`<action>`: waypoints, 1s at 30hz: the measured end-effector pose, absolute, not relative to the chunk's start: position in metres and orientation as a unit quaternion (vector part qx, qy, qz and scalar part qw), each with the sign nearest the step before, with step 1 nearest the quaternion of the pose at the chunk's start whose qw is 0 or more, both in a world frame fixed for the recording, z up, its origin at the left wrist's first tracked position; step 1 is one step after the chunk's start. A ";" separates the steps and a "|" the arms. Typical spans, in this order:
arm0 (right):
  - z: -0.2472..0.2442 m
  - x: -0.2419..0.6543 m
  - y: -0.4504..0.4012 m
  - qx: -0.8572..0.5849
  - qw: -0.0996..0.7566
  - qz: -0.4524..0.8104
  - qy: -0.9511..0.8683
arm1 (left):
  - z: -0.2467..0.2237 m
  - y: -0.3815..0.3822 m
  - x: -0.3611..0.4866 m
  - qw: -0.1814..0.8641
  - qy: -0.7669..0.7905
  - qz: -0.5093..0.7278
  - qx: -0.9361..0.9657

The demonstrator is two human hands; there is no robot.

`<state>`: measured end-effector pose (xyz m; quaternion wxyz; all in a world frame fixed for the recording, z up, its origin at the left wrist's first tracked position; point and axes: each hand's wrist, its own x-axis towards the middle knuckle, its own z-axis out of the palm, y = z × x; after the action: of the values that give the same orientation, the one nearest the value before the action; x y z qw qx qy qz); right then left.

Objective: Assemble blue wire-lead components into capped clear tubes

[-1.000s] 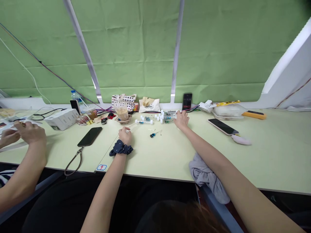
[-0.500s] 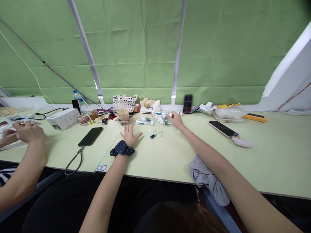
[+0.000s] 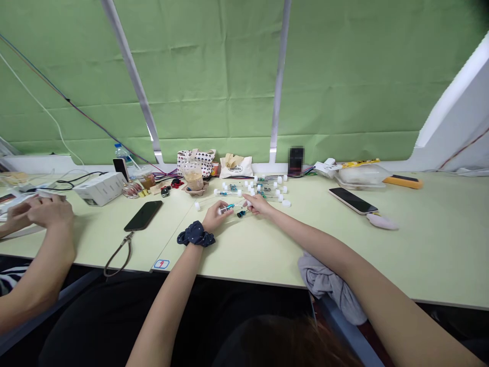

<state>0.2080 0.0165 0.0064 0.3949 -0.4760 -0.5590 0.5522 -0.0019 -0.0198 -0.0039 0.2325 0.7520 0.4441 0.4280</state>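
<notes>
My left hand (image 3: 216,216), with a dark scrunchie (image 3: 195,234) at its wrist, is closed on a clear tube (image 3: 226,208) with a blue-green part inside. Just to its right, my right hand (image 3: 257,204) is closed near the tube's other end; what its fingertips hold is too small to make out. A dark blue piece (image 3: 241,214) lies on the table below the hands. Several clear tubes with white caps (image 3: 228,193) lie behind them. One loose white cap (image 3: 197,206) is left of my left hand, another (image 3: 286,203) right of my right hand.
A drink cup (image 3: 193,179) stands behind my left hand. A black phone (image 3: 143,215) and a white box (image 3: 101,188) are at the left, beside another person's hands (image 3: 49,211). At the right lie another phone (image 3: 353,200) and a plastic container (image 3: 361,176).
My left hand was spread on the table and now grips a tube. My right hand has come back from the tubes towards my left hand. More tubes and caps show.
</notes>
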 end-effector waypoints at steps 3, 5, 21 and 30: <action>0.008 0.208 0.015 -0.458 0.411 0.550 -0.564 | -0.002 -0.020 -0.004 0.264 0.452 0.441 0.729; 0.007 0.207 0.014 -0.447 0.419 0.539 -0.578 | -0.002 -0.019 -0.004 0.295 0.453 0.439 0.717; 0.004 0.218 0.015 -0.277 0.477 0.364 -0.751 | -0.007 -0.009 -0.021 0.393 0.494 0.523 0.572; 0.010 0.221 0.005 -0.284 0.364 0.368 -0.807 | -0.008 -0.007 -0.022 0.447 0.462 0.522 0.561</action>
<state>0.2209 0.0055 0.0096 0.3644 -0.2838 -0.8072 0.3675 -0.0218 -0.0069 -0.0079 0.4466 0.5607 0.4619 0.5224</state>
